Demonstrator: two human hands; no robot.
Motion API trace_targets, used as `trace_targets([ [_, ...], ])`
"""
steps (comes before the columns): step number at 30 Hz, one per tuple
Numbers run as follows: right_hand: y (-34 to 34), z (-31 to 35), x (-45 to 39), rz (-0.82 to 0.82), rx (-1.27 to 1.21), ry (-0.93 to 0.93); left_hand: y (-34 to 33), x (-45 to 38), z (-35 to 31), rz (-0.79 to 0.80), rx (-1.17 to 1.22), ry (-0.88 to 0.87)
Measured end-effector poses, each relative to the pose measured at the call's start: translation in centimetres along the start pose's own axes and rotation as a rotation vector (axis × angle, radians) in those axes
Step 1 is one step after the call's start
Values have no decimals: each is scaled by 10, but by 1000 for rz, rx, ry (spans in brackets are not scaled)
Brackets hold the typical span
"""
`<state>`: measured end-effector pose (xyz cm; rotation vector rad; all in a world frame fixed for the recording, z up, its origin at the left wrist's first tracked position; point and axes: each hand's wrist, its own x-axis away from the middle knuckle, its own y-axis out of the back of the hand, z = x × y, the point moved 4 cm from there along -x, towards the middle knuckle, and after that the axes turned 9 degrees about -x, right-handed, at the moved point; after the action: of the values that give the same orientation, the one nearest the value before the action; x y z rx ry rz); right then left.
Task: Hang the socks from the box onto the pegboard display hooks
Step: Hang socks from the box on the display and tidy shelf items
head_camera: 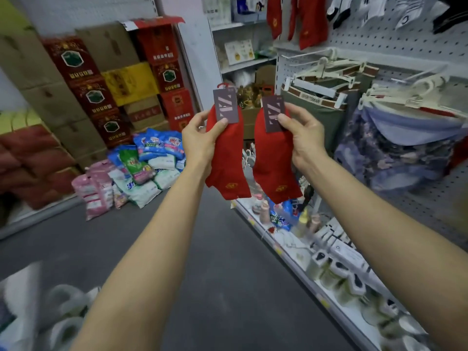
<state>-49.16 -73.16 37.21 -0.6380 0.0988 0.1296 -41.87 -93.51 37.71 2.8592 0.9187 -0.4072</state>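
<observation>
I hold one pair of red socks in each hand, out in front of me at chest height. My left hand grips the left red sock pair with the thumb on its dark card label. My right hand grips the right red sock pair, thumb on its dark label. The white pegboard rises at the upper right. More red socks hang on it near the top, beside white and black socks. The box is not clearly in view.
Underwear on cream hangers and patterned fabric hang on the pegboard below the socks. A low shelf of small goods runs along the right. Stacked cartons and detergent bags stand at the back left. Grey floor lies below.
</observation>
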Motion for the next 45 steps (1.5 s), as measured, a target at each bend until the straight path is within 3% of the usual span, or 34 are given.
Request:
trace_targets([
  [12, -96, -69, -90, -2, -3, -2, 52, -139, 49, -36, 99, 26],
  [26, -142, -119, -286, 13, 2, 57, -3, -335, 89, 10, 227, 94],
  [36, -172, -152, -409, -48, 9, 126, -42, -476, 129, 131, 280, 109],
  [45, -204, -173, -502, -237, -28, 289, -88, -606, 140, 380, 273, 65],
])
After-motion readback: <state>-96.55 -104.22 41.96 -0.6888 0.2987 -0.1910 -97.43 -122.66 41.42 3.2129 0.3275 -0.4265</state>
